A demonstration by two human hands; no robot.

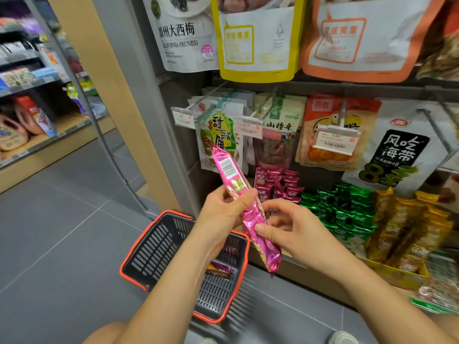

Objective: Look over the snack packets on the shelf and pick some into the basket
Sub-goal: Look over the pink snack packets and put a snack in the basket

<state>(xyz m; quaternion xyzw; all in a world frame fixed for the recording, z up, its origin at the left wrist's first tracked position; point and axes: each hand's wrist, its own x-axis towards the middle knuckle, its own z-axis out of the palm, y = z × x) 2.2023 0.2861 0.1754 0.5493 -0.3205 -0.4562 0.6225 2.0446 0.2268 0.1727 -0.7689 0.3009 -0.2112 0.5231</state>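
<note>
A long shiny pink snack packet [250,214] is held up in front of the shelf, its barcode side facing me. My left hand [223,207] grips its upper part and my right hand [285,227] pinches its lower part between thumb and fingers. Below my arms, a dark basket [159,247] with an orange rim stands on the floor, with a purple and orange packet [218,268] lying in it. More pink packets [278,184] stand in a box on the shelf behind my hands.
Green packets [340,204] and gold packets [407,224] fill boxes on the low shelf to the right. Hanging bags [273,135] on pegs with price tags hang above. Grey tiled floor [62,219] lies to the left, with another shelf unit [29,115] beyond.
</note>
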